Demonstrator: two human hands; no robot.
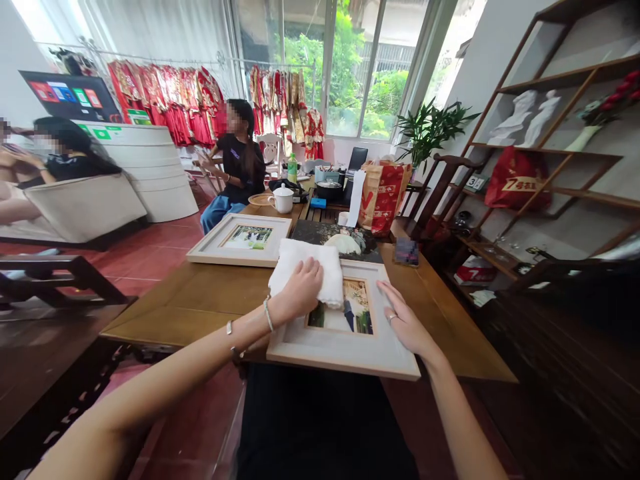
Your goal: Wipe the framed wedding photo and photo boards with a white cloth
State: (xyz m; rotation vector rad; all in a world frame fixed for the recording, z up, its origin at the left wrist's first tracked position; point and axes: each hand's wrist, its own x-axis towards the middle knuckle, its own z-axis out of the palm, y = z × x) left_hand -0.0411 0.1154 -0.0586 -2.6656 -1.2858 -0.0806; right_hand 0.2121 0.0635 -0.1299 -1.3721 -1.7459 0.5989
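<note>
Picture frame (340,350), lower centre: a white cloth (323,267) hides the photo's upper left. Left hand (299,288) presses flat on the cloth; right hand (407,323) lies open on its right border.

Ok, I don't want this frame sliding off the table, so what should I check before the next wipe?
1. Right hand flat on picture frame border: ok.
2. Left hand on white cloth: ok.
3. Frame fully on table: not ok, near edge overhangs.
4. Cloth on frame's upper left: ok.
5. Photo smudge-free: cannot tell.
6. Phone apart from frame: ok.
</note>
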